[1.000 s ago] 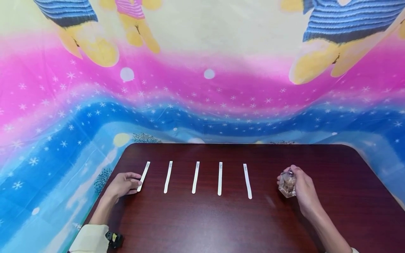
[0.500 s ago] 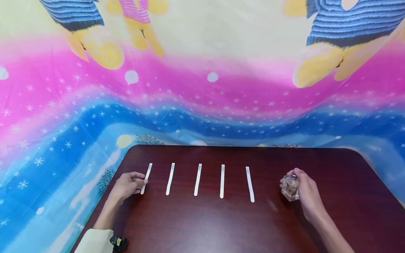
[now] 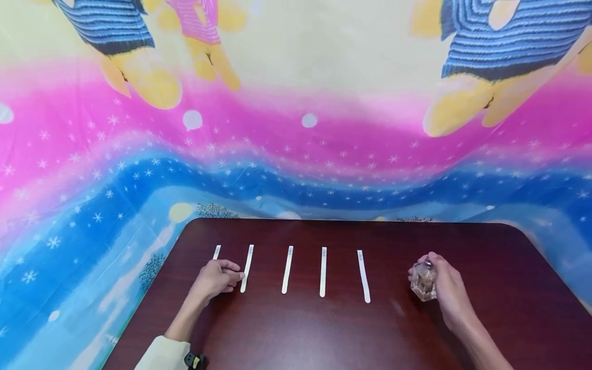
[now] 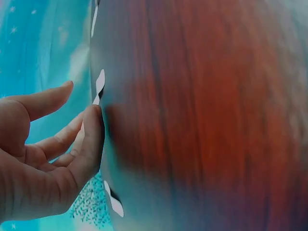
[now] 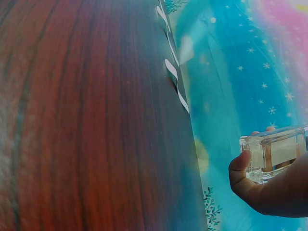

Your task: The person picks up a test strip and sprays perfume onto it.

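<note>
The right hand [image 3: 446, 293] is gripping a small glass bottle [image 3: 423, 280], standing on the dark table [image 3: 296, 334] at the right. The left hand [image 3: 215, 277], fingers loosely bent, is touching the second paper strip [image 3: 246, 268]. Five strips are lying in a row; I judge all are waiting, none looking wet.

**Materials and finishes**

Counter [image 3: 324, 329]: dark red-brown wood grain, smooth, semi-gloss with soft sheen. Strips [image 3: 287, 269]: thin white paper or card, matt, flat. Bottle [image 3: 423, 281] in right hand [image 3: 446, 293]: clear glass, glossy, with a small metallic-looking cap. Backdrop [image 3: 296, 154]: printed cloth, matt, lightly creased. Left sleeve [image 3: 162, 355]: pale cream fabric, matt.
</note>
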The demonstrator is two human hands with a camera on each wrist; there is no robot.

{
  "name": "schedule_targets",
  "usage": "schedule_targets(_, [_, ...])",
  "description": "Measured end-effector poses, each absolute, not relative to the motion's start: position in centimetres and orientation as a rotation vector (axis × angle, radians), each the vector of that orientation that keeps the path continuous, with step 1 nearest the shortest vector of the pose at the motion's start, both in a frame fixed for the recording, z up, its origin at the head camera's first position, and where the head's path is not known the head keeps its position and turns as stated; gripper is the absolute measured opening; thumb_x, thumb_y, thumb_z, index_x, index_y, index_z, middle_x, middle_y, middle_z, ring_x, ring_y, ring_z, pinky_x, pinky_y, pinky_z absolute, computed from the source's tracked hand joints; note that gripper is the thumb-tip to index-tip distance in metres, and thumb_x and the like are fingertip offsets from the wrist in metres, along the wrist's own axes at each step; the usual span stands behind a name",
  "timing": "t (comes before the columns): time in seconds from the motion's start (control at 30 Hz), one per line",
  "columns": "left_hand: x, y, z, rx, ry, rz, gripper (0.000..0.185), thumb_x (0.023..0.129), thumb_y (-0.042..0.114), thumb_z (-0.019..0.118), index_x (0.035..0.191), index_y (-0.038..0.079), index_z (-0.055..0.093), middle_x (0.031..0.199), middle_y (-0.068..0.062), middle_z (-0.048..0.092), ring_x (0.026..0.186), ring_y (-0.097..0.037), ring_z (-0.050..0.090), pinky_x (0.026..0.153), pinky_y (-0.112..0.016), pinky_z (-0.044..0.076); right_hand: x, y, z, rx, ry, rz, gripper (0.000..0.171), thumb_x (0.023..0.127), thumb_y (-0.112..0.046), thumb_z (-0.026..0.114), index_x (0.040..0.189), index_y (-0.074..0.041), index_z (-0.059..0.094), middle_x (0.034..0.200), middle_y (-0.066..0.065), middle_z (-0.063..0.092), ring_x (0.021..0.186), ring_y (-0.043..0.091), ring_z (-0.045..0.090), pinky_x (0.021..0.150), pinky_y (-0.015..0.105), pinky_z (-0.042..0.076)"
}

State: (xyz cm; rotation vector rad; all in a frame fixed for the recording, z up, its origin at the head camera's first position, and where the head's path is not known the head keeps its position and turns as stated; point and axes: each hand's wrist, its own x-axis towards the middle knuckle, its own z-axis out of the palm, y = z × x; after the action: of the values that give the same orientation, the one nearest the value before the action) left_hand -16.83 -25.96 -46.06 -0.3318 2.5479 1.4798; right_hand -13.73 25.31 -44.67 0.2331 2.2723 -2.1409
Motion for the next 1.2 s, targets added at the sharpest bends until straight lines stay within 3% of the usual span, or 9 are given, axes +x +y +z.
schedule_targets(0.63, [-16.7,-24.8,-47.1,-0.371,2.756,1.182,0.029,0.077,0.002,0.09,0.1,0.0,0.073,0.077,-0.003,0.077,0.059,-0.014,0.068,0.056,-0.025,0.058,-13.7,24.8,-44.7,0.212,2.273,-2.155,0.046,0.118,-0.045,0.03,0.105,-0.013,0.06,0.088,-0.004,0.076,0.082,0.011,0.076,0.064,0.032,0.065])
schedule_targets(1.0, [-17.1,-24.5,-46.6,-0.34,2.807,1.087,0.027,0.078,0.003,0.088,0.101,0.003,0.074,0.078,-0.001,0.08,0.055,-0.012,0.066,0.055,-0.027,0.054,-14.0,24.7,-44.6,0.206,2.266,-2.153,0.046,0.118,-0.046,0.03,0.104,-0.013,0.061,0.088,-0.005,0.076,0.082,0.01,0.077,0.065,0.031,0.065])
schedule_targets(1.2, [-17.5,-24.4,-46.4,-0.354,2.811,1.069,0.029,0.08,0.014,0.092,0.101,0.002,0.075,0.079,0.0,0.079,0.055,-0.011,0.064,0.056,-0.029,0.053,-14.2,24.7,-44.5,0.204,2.263,-2.169,0.046,0.118,-0.045,0.03,0.103,-0.014,0.06,0.087,-0.006,0.076,0.082,0.009,0.077,0.063,0.03,0.065])
